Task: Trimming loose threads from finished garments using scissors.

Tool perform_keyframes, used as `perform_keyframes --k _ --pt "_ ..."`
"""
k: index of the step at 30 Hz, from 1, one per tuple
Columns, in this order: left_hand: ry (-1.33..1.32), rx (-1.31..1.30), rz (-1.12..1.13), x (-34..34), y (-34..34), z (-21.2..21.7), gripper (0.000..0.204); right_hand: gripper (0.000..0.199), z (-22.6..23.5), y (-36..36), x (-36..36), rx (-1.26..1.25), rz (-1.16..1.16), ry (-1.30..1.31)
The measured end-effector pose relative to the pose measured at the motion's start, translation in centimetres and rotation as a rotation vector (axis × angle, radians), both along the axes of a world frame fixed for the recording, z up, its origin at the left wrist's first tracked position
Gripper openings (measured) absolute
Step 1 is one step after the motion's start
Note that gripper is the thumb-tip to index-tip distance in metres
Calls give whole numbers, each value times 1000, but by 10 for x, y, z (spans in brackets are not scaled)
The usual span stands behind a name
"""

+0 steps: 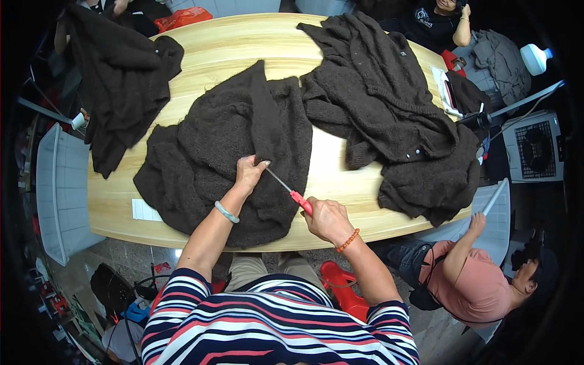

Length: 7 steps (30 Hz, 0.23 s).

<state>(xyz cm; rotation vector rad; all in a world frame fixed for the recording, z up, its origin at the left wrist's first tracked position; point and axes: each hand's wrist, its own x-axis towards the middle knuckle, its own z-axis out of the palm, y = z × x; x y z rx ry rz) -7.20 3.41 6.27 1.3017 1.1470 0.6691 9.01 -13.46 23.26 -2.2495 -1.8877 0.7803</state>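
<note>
A dark brown knitted garment [213,134] lies spread on the table in front of me. My left hand [249,174] pinches a ribbed band of it near its middle, thumb and fingers together. In my right hand [329,220] is a red-handled tool [301,202] with a thin metal shaft, its exact kind unclear. The shaft slants up and left, and its tip meets the knit at my left fingertips. My right fingers are wrapped around the handle.
The wooden table [331,188] also bears a buttoned dark cardigan [389,97] at right and another dark knit [125,79] at far left. A white paper [146,210] lies by the near edge. At lower right, a person in pink [471,277] touches a pale bin [499,210].
</note>
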Motion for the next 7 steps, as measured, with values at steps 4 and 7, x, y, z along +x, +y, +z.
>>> perform_keyframes --k 4,7 --pt "-106 -98 17 0 -4 12 15 22 5 6 4 -113 -74 -43" --pt "-114 -200 67 -4 -4 12 13 29 -1 1 4 -151 52 30"
